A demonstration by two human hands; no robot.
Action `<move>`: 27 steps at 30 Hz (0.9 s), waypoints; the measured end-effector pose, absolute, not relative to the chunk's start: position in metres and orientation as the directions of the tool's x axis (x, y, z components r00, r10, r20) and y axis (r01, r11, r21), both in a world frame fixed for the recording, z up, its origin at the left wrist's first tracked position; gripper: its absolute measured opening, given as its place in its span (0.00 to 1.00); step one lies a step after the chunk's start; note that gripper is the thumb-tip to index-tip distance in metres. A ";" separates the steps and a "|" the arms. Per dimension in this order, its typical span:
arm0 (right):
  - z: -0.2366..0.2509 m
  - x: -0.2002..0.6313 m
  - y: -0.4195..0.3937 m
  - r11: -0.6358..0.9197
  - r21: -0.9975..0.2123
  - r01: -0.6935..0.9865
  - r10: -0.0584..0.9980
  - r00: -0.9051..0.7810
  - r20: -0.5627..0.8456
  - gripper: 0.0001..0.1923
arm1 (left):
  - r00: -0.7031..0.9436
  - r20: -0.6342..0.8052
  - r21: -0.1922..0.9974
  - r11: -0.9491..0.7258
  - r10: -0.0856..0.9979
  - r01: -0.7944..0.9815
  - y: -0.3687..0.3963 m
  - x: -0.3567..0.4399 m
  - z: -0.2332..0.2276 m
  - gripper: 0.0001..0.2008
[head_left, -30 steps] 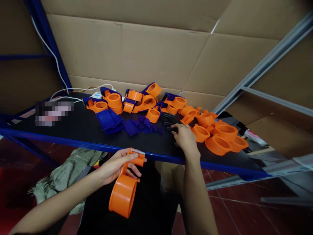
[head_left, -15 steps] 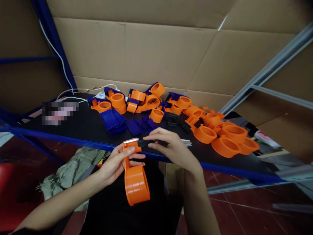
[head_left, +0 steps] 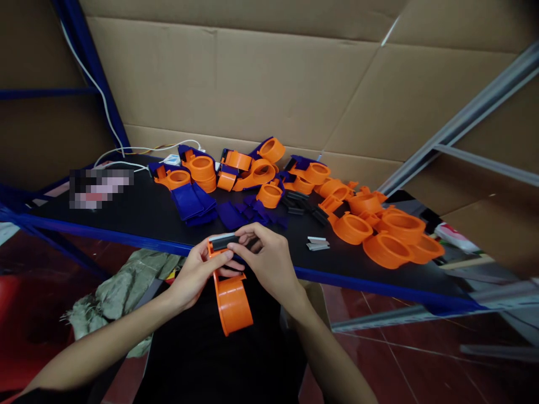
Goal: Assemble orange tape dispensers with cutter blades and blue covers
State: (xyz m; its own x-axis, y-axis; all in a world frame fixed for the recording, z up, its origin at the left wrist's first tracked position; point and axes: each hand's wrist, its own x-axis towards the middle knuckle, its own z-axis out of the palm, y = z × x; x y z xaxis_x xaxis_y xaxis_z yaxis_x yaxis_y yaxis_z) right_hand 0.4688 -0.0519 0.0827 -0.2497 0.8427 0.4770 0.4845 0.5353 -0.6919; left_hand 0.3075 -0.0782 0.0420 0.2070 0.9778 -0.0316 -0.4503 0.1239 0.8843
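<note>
My left hand [head_left: 197,271] grips an orange tape dispenser body [head_left: 231,297] near its top, holding it upright in front of the black table's blue edge [head_left: 345,279]. My right hand [head_left: 269,257] pinches a small black strip [head_left: 224,240] against the serrated top end of the dispenser. Both hands meet over that end, and my fingers hide part of the strip.
On the black table lie several orange dispenser bodies [head_left: 389,238], blue plastic pieces [head_left: 191,201], black strips [head_left: 297,202] and a small pile of metal blades [head_left: 316,243]. White cables [head_left: 138,150] run at the back left. Cardboard walls stand behind. A greenish sack [head_left: 122,292] lies below.
My right hand left the pile with a black strip and brought it to the dispenser's top. My left hand turned the dispenser upright and raised it toward the table edge.
</note>
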 end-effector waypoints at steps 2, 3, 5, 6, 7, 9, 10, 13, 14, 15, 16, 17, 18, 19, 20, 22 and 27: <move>0.080 0.466 -0.053 0.581 -0.632 0.513 0.806 -0.257 0.533 0.06 | 0.201 -0.027 0.887 0.116 0.979 -0.447 -0.077 0.306 0.041 0.22; 0.079 0.465 -0.053 0.618 -0.583 0.527 0.775 -0.284 0.565 0.05 | 0.196 -0.021 0.884 0.110 0.980 -0.455 -0.077 0.306 0.042 0.22; 0.078 0.465 -0.054 0.694 -0.490 0.527 0.705 -0.362 0.610 0.04 | 0.187 -0.012 0.874 0.102 0.982 -0.476 -0.077 0.305 0.043 0.23; 0.078 0.466 -0.054 0.724 -0.464 0.511 0.677 -0.398 0.619 0.04 | 0.190 -0.012 0.869 0.104 0.982 -0.484 -0.078 0.304 0.044 0.23; 0.078 0.466 -0.054 0.743 -0.455 0.491 0.660 -0.423 0.621 0.04 | 0.199 -0.015 0.865 0.112 0.980 -0.488 -0.079 0.304 0.045 0.23; 0.081 0.470 -0.055 0.749 -0.475 0.462 0.658 -0.438 0.612 0.04 | 0.227 -0.021 0.859 0.134 0.974 -0.495 -0.080 0.303 0.046 0.23; 0.083 0.472 -0.055 0.744 -0.492 0.453 0.666 -0.442 0.600 0.05 | 0.239 -0.024 0.853 0.145 0.971 -0.502 -0.080 0.303 0.046 0.23; 0.089 0.476 -0.056 0.721 -0.557 0.413 0.692 -0.471 0.547 0.10 | 0.258 -0.058 0.813 0.195 0.964 -0.548 -0.079 0.302 0.044 0.17; 0.091 0.477 -0.056 0.710 -0.578 0.402 0.702 -0.469 0.536 0.12 | 0.263 -0.080 0.792 0.222 0.961 -0.569 -0.078 0.302 0.043 0.14; 0.091 0.477 -0.057 0.702 -0.589 0.400 0.710 -0.461 0.533 0.13 | 0.267 -0.105 0.768 0.249 0.958 -0.591 -0.077 0.302 0.043 0.12; 0.091 0.475 -0.057 0.697 -0.590 0.408 0.716 -0.451 0.533 0.13 | 0.271 -0.129 0.738 0.276 0.954 -0.616 -0.077 0.301 0.043 0.10; 0.090 0.473 -0.058 0.694 -0.583 0.422 0.719 -0.445 0.534 0.14 | 0.279 -0.152 0.702 0.303 0.948 -0.645 -0.076 0.301 0.043 0.09; 0.088 0.471 -0.059 0.693 -0.576 0.434 0.720 -0.447 0.530 0.14 | 0.290 -0.173 0.661 0.329 0.941 -0.674 -0.075 0.300 0.043 0.08; 0.086 0.468 -0.059 0.692 -0.577 0.434 0.721 -0.457 0.521 0.15 | 0.299 -0.193 0.622 0.352 0.935 -0.700 -0.074 0.299 0.042 0.08; 0.084 0.465 -0.059 0.687 -0.592 0.422 0.724 -0.469 0.505 0.17 | 0.308 -0.211 0.588 0.372 0.928 -0.718 -0.073 0.297 0.042 0.08; 0.081 0.462 -0.058 0.666 -0.647 0.371 0.731 -0.496 0.468 0.20 | 0.326 -0.238 0.551 0.403 0.915 -0.731 -0.070 0.295 0.041 0.09; 0.084 0.479 -0.038 0.699 -0.604 0.383 0.686 -0.597 0.416 0.28 | 0.416 -0.227 0.550 0.468 0.881 -0.692 -0.062 0.290 0.037 0.12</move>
